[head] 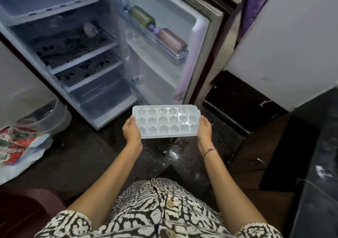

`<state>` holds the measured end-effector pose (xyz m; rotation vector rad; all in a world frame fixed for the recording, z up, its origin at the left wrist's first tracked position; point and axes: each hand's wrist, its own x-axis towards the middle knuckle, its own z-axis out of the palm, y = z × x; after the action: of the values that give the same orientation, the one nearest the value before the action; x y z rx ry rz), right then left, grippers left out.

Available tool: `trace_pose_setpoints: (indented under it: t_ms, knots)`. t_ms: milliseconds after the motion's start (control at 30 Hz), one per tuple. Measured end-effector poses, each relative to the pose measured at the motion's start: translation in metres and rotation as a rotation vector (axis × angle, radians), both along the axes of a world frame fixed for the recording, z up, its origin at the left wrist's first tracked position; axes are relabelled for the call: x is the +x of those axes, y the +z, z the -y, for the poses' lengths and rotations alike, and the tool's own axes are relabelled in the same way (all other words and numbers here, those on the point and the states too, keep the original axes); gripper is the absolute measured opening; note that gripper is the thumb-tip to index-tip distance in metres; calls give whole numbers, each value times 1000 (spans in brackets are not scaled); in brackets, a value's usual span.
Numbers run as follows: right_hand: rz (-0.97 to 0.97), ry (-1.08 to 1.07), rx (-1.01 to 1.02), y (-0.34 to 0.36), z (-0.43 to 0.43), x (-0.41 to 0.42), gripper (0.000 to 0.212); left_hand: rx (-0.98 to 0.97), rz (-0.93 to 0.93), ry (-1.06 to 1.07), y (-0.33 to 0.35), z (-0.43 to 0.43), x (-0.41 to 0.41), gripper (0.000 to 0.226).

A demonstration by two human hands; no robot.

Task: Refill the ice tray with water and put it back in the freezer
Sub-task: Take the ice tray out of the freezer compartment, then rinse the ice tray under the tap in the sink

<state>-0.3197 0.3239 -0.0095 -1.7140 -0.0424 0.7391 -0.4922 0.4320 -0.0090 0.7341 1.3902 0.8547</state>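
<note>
A white ice tray (pixel 166 121) with star and heart shaped cells is held level in front of me, over the dark floor. My left hand (pixel 131 132) grips its left short edge and my right hand (pixel 204 130) grips its right short edge. The cells look glossy; I cannot tell for sure whether they hold water. Beyond the tray the fridge (pixel 76 58) stands with its door (pixel 164 42) swung open. The freezer compartment (pixel 43 0) sits at the fridge's top left, its flap open.
Two bottles (pixel 159 29) lie in the door shelf. A clear plastic tub (pixel 45 117) and a printed bag (pixel 16 144) sit on the floor at left. A dark counter (pixel 318 173) and cabinet run along the right. The floor (pixel 170 155) below the tray looks wet.
</note>
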Motion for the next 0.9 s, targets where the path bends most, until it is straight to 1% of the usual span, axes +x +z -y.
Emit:
trace_pose_setpoints:
  t_ms: [33, 133, 167, 267, 333, 433, 500, 567, 633, 767, 900]
  knots:
    - [8, -29, -2, -1, 11, 6, 16, -4, -5, -31, -2, 6, 8, 31]
    - [21, -91, -22, -5, 42, 22, 30, -21, -17, -153, -5, 23, 33, 33]
    - [20, -120, -34, -7, 52, 26, 31, -24, -14, -183, -5, 28, 41, 32]
    - [15, -221, -65, -10, 86, 40, 26, -38, -7, -298, 1, 43, 71, 27]
    - [14, -296, -82, -11, 105, 49, 27, -47, 2, -354, 4, 52, 90, 26]
    - [-9, -403, -75, -12, 135, 64, 23, -71, 6, -454, 6, 70, 122, 25]
    - [-28, -485, -59, -13, 150, 75, 35, -71, 11, -506, 10, 80, 142, 27]
    - [-43, -557, -57, -10, 166, 87, 41, -61, 12, -562, 16, 92, 166, 29]
    - [-51, -613, -58, -4, 180, 100, 42, -61, 14, -612, 20, 102, 191, 26]
    - [-36, -697, -31, 9, 205, 133, 40, -48, 8, -739, 28, 120, 241, 31]
    - [-12, -783, -10, 12, 223, 172, 41, -9, 2, -831, 34, 133, 296, 32]
